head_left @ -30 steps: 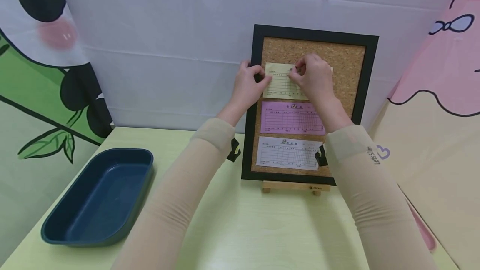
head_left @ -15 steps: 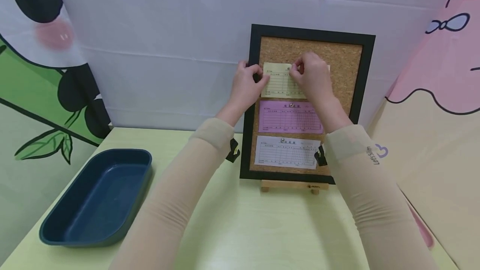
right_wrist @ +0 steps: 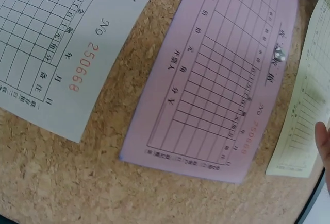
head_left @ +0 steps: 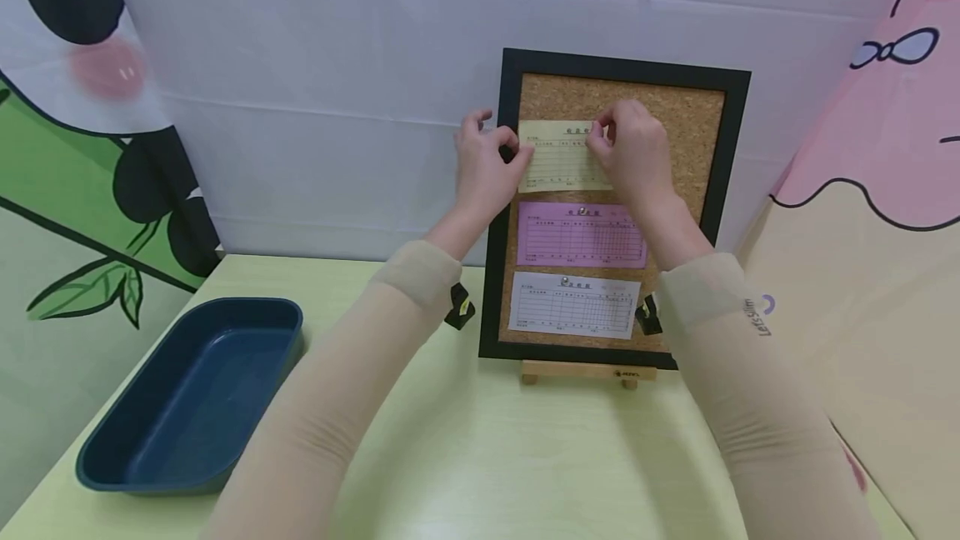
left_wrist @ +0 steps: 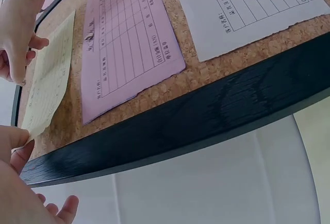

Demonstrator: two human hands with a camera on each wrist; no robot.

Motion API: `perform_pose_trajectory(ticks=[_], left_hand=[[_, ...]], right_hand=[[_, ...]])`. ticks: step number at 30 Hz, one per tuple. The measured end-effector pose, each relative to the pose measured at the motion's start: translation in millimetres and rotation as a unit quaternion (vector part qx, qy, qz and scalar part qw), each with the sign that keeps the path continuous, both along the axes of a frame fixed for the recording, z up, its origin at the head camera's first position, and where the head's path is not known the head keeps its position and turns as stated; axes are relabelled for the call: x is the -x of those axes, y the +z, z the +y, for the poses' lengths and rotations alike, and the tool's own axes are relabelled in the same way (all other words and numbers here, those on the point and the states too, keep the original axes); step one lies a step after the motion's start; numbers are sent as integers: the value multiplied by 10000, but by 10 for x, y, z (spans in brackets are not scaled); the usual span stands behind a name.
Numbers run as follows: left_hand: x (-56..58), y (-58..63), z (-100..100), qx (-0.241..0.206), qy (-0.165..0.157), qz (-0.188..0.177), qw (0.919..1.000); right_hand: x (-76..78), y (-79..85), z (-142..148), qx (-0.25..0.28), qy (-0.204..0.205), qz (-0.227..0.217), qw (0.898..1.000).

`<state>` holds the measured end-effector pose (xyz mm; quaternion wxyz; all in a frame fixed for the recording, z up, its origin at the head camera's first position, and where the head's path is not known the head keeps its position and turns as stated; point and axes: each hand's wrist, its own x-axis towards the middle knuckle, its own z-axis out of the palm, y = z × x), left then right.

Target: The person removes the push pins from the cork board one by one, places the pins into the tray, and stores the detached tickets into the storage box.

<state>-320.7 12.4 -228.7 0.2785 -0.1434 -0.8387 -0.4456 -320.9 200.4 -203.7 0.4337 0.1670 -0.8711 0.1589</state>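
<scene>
A yellow printed form (head_left: 562, 158) lies against the cork board (head_left: 693, 140), its lower edge curling off the cork. My left hand (head_left: 483, 161) pinches the form's left edge, as the left wrist view also shows, with the other fingers beyond the black frame (head_left: 491, 307). Over the form's right part is my right hand (head_left: 637, 148), thumb and finger drawn together near its printed heading. Whether something small is between those fingertips cannot be made out. Below are a pink form (head_left: 581, 236) and a white form (head_left: 573, 307), each with a clear pushpin at its heading.
A wooden stand (head_left: 588, 370) carries the board on the pale table (head_left: 480, 457). At the left stands a deep blue tray (head_left: 292, 332). A light cloth (head_left: 337, 65) hangs behind, with printed cartoon figures on both sides.
The yellow form has shifted a little left and up, with my left hand moving along. My right hand has moved slightly to the right, uncovering more of the printed heading.
</scene>
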Motion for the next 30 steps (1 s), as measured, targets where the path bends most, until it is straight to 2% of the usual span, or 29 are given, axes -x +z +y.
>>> perform_pose_trajectory(ticks=[8,18,24,30], left_hand=[[-123,73,-97,243,36,121,9996],[-240,150,-233,389,-189,231,9988],[-288,183,-331,569,-208,592,9964],[-359,219,-419,744,-76,709,9947]], right_hand=[[-132,129,16,-223,100,326,9992],[-328,257,123,-446,252,527,9973],[-420,315,204,-506,237,687,9961],[-510,368,288,-504,258,955,9938]])
